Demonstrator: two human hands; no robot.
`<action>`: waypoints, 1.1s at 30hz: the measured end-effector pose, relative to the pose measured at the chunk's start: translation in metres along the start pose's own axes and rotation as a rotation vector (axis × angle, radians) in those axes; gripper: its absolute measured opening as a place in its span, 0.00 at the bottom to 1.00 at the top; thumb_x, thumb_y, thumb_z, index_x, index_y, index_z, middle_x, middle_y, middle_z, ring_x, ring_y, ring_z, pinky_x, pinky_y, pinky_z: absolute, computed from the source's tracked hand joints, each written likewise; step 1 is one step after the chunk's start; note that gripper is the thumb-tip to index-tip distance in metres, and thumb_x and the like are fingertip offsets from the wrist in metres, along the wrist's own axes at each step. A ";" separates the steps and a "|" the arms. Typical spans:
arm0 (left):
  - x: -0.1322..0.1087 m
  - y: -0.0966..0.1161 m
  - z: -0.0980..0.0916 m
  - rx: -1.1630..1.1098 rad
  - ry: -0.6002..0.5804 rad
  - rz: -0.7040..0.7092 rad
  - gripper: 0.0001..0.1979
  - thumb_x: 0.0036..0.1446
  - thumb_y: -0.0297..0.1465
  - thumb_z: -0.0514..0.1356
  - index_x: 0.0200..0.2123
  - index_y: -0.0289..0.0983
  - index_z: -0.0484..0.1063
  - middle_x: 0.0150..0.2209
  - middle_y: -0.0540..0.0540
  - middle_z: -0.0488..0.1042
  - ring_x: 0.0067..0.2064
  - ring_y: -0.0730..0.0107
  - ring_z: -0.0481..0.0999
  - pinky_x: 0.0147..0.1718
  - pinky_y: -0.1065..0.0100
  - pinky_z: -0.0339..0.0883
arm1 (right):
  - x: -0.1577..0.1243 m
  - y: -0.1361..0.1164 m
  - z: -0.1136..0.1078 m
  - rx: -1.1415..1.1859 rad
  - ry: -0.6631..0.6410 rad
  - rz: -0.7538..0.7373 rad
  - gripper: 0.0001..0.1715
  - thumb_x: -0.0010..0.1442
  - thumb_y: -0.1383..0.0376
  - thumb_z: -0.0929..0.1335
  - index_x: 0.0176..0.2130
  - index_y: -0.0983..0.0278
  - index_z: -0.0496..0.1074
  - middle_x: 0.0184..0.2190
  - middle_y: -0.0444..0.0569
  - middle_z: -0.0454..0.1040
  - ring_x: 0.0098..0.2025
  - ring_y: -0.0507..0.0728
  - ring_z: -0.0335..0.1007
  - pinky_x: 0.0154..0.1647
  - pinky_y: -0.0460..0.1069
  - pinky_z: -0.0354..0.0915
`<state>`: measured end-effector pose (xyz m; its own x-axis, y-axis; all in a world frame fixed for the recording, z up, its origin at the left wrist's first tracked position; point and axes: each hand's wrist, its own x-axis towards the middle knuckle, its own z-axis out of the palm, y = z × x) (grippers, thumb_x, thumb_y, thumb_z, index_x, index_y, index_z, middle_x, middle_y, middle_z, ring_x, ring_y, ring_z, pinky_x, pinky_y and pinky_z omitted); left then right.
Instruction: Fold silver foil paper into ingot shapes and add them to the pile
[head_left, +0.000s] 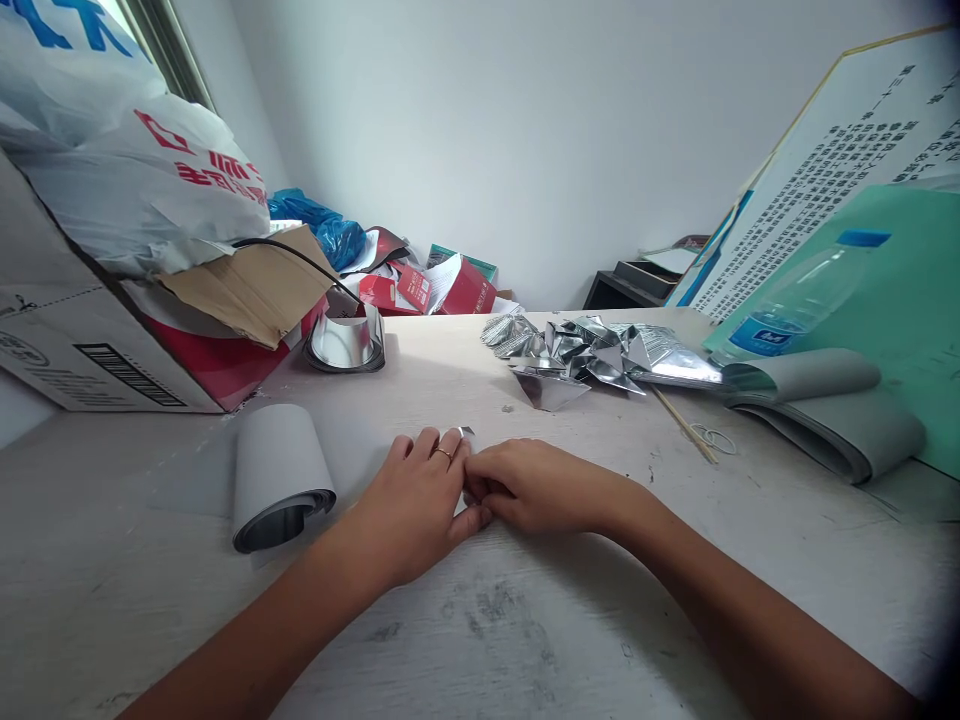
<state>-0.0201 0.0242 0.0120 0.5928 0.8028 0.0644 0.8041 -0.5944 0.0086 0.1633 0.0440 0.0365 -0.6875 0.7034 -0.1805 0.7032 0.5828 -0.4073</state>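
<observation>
My left hand (420, 495), with a ring on one finger, rests on the table (480, 630), its fingers bent over a small piece of silver foil (467, 433). Against it, my right hand (547, 485) is closed, thumb and fingers pinching the same foil. Only slivers of the foil show between the hands, so its shape is hidden. To the left stands a roll of grey sheet (277, 460) with a dark, shiny inside. Beyond my right hand lies a heap of folded and crumpled silver foil pieces (592, 350).
Behind the roll sits a coiled silver strip (345, 340). A carton (97, 340) bearing plastic bags (150, 170) fills the left side. On the right are a thin wooden stick (684, 425), a rubber band (716, 438), folded grey sheets (832, 410) and a plastic bottle (802, 295).
</observation>
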 end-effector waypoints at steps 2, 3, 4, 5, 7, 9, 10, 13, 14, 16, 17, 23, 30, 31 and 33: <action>0.000 0.000 0.000 0.002 0.005 0.004 0.26 0.67 0.46 0.52 0.59 0.36 0.65 0.62 0.39 0.64 0.58 0.49 0.63 0.51 0.51 0.60 | 0.000 0.000 0.000 0.002 0.001 -0.001 0.04 0.55 0.70 0.63 0.33 0.64 0.68 0.34 0.45 0.74 0.32 0.49 0.62 0.32 0.45 0.50; 0.000 0.000 0.000 0.003 0.003 0.005 0.27 0.67 0.47 0.52 0.60 0.35 0.65 0.62 0.38 0.64 0.58 0.49 0.63 0.51 0.51 0.60 | 0.000 0.001 0.001 0.003 0.001 -0.002 0.04 0.55 0.70 0.63 0.33 0.64 0.68 0.33 0.45 0.74 0.32 0.49 0.62 0.32 0.45 0.49; 0.000 0.000 0.000 0.005 0.001 0.003 0.27 0.67 0.47 0.52 0.60 0.34 0.64 0.62 0.38 0.64 0.58 0.49 0.63 0.52 0.51 0.60 | 0.000 0.001 0.001 0.003 0.002 -0.003 0.04 0.55 0.70 0.63 0.33 0.64 0.68 0.33 0.45 0.74 0.31 0.49 0.62 0.32 0.45 0.49; 0.000 0.000 0.000 0.007 -0.002 0.002 0.28 0.67 0.47 0.52 0.61 0.34 0.63 0.62 0.38 0.64 0.58 0.49 0.63 0.52 0.51 0.60 | 0.000 0.001 0.001 0.002 0.001 -0.004 0.04 0.55 0.70 0.63 0.33 0.64 0.68 0.33 0.45 0.74 0.31 0.49 0.62 0.32 0.45 0.49; 0.000 0.000 -0.001 0.012 -0.003 0.001 0.29 0.67 0.47 0.52 0.62 0.33 0.63 0.63 0.37 0.64 0.58 0.49 0.63 0.52 0.50 0.60 | 0.000 0.000 0.001 0.000 -0.002 -0.002 0.04 0.55 0.70 0.63 0.33 0.64 0.68 0.33 0.45 0.73 0.31 0.49 0.61 0.31 0.45 0.49; 0.000 0.000 -0.001 0.015 0.002 0.004 0.28 0.67 0.47 0.51 0.61 0.34 0.64 0.63 0.38 0.64 0.58 0.49 0.63 0.51 0.51 0.60 | 0.000 0.000 0.000 0.001 -0.009 0.006 0.04 0.55 0.69 0.63 0.33 0.65 0.68 0.33 0.45 0.73 0.31 0.49 0.61 0.31 0.45 0.49; 0.000 0.000 -0.001 0.018 0.004 0.005 0.28 0.67 0.47 0.51 0.61 0.34 0.64 0.63 0.38 0.64 0.58 0.49 0.63 0.51 0.51 0.60 | 0.000 0.000 0.000 0.003 -0.011 0.009 0.04 0.55 0.69 0.63 0.32 0.65 0.68 0.33 0.45 0.73 0.31 0.49 0.62 0.31 0.45 0.49; 0.000 0.000 0.000 0.027 0.001 0.004 0.29 0.67 0.47 0.51 0.61 0.33 0.63 0.63 0.38 0.64 0.58 0.49 0.63 0.51 0.52 0.60 | 0.000 0.000 0.000 0.007 -0.006 0.004 0.04 0.56 0.70 0.63 0.33 0.65 0.68 0.33 0.45 0.74 0.31 0.49 0.62 0.31 0.45 0.48; 0.000 0.000 0.000 0.029 0.000 0.004 0.29 0.67 0.47 0.52 0.61 0.33 0.63 0.63 0.38 0.64 0.58 0.49 0.63 0.51 0.52 0.59 | 0.000 0.000 0.000 0.007 -0.002 0.001 0.04 0.56 0.70 0.63 0.33 0.65 0.68 0.33 0.45 0.74 0.31 0.49 0.62 0.31 0.45 0.48; 0.000 0.000 0.000 0.028 0.003 0.004 0.29 0.67 0.47 0.52 0.61 0.33 0.63 0.62 0.38 0.64 0.58 0.49 0.63 0.51 0.52 0.60 | 0.000 0.000 0.000 0.003 0.003 -0.001 0.04 0.56 0.70 0.63 0.32 0.65 0.68 0.33 0.45 0.73 0.31 0.49 0.62 0.31 0.45 0.48; 0.000 0.000 0.000 0.026 0.005 0.004 0.28 0.67 0.47 0.52 0.61 0.34 0.63 0.62 0.38 0.64 0.58 0.49 0.64 0.51 0.52 0.60 | 0.000 0.000 0.000 0.002 0.002 -0.001 0.04 0.55 0.70 0.63 0.32 0.65 0.68 0.33 0.45 0.73 0.31 0.49 0.62 0.31 0.45 0.49; -0.001 0.000 0.002 0.031 0.019 0.009 0.27 0.67 0.47 0.52 0.61 0.35 0.64 0.61 0.40 0.66 0.57 0.52 0.64 0.50 0.53 0.60 | 0.000 0.000 0.000 -0.001 -0.005 0.001 0.04 0.55 0.70 0.63 0.33 0.64 0.67 0.33 0.45 0.73 0.31 0.49 0.62 0.31 0.45 0.49; -0.001 0.001 0.000 0.060 0.004 0.002 0.25 0.68 0.47 0.51 0.59 0.35 0.66 0.62 0.39 0.65 0.57 0.51 0.64 0.50 0.53 0.61 | -0.001 0.001 0.000 0.009 0.006 -0.004 0.05 0.55 0.70 0.63 0.33 0.64 0.67 0.33 0.44 0.73 0.31 0.49 0.62 0.31 0.45 0.49; -0.001 0.001 0.000 0.062 0.000 0.001 0.25 0.68 0.46 0.51 0.59 0.36 0.66 0.62 0.39 0.65 0.57 0.51 0.64 0.50 0.52 0.61 | -0.001 0.001 0.000 0.011 0.007 -0.004 0.05 0.55 0.70 0.63 0.33 0.64 0.67 0.32 0.44 0.73 0.31 0.49 0.62 0.31 0.45 0.48; -0.001 0.002 -0.001 0.061 -0.010 -0.004 0.26 0.68 0.47 0.51 0.59 0.35 0.65 0.62 0.40 0.64 0.57 0.51 0.64 0.51 0.52 0.61 | -0.001 0.001 0.001 0.011 0.010 -0.003 0.05 0.55 0.70 0.63 0.33 0.64 0.68 0.32 0.45 0.73 0.31 0.49 0.62 0.31 0.45 0.48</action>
<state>-0.0192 0.0223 0.0130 0.5899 0.8056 0.0544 0.8074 -0.5877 -0.0519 0.1643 0.0438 0.0357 -0.6879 0.7055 -0.1705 0.6989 0.5805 -0.4178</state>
